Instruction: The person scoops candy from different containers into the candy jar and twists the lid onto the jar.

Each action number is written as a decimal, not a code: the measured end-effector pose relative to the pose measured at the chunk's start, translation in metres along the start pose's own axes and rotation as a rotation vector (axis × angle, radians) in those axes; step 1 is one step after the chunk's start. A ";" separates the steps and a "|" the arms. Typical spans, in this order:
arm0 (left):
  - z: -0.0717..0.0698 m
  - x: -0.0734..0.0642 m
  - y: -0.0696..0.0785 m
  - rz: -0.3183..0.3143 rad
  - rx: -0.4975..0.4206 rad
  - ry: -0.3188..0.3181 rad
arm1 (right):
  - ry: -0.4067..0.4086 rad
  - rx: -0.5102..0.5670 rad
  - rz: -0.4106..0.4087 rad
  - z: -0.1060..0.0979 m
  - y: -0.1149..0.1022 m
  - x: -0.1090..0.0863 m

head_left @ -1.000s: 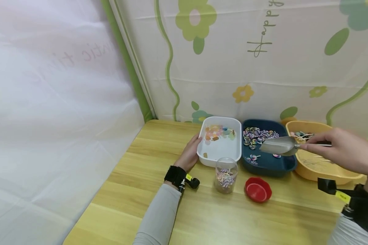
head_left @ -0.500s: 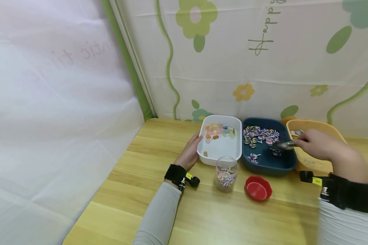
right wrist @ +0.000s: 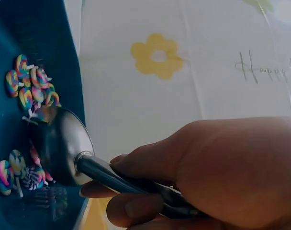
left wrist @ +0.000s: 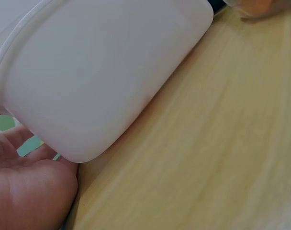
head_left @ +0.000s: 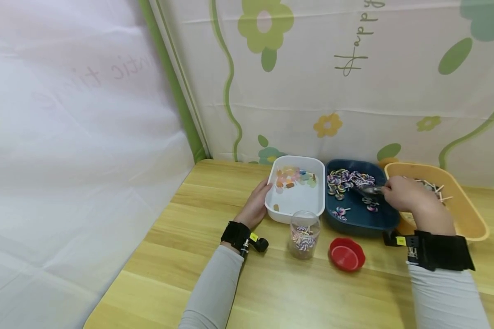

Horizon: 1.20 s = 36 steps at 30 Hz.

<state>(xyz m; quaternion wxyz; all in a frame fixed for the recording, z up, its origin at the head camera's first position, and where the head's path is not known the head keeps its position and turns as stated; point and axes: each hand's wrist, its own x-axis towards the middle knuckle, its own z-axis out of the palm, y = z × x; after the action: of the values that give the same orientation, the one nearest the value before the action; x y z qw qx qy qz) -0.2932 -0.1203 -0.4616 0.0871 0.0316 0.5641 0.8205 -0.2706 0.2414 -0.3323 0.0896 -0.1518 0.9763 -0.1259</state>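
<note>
My right hand [head_left: 407, 194] grips the handle of a metal scoop [right wrist: 71, 143], thumb along the top and fingers curled below. The scoop's head is down in the dark blue tray [head_left: 364, 221], against small swirl lollipops [right wrist: 33, 88] with coloured spiral tops. In the right wrist view, several more lollipops lie beside the scoop's near side. My left hand [head_left: 254, 205] holds the left side of a white tray [head_left: 298, 203], its fingers partly hidden behind the wall in the left wrist view. Small translucent coloured pieces [head_left: 288, 176] lie in the white tray.
A clear plastic jar [head_left: 303, 240], partly filled with striped swirl pieces, stands before the white tray. Right of it lies a red lid [head_left: 347, 254]. A yellow tray [head_left: 469, 219] with more stick pieces is at the right. A printed curtain [head_left: 288, 96] hangs behind the wooden table [head_left: 181, 256].
My right hand has moved left and lowered the scoop from above the trays into the blue tray, pushing it toward the lollipop pile. My left hand has stayed at the white tray.
</note>
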 end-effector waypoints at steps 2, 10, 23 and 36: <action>0.000 0.000 0.000 0.002 -0.001 0.001 | -0.005 0.010 0.008 0.002 0.002 0.002; 0.000 -0.001 -0.001 -0.018 -0.001 0.018 | -0.043 0.050 0.003 0.004 0.005 0.001; 0.001 0.000 0.001 0.001 -0.011 -0.001 | -0.052 0.054 0.051 -0.005 -0.003 -0.003; 0.000 -0.001 -0.001 -0.003 0.001 -0.002 | -0.020 0.012 -0.085 0.016 0.021 0.013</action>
<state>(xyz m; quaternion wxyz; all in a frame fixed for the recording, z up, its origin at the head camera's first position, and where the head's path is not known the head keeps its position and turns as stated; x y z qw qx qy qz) -0.2924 -0.1204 -0.4626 0.0889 0.0315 0.5647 0.8199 -0.2852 0.2532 -0.3548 0.0947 -0.1939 0.9672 -0.1337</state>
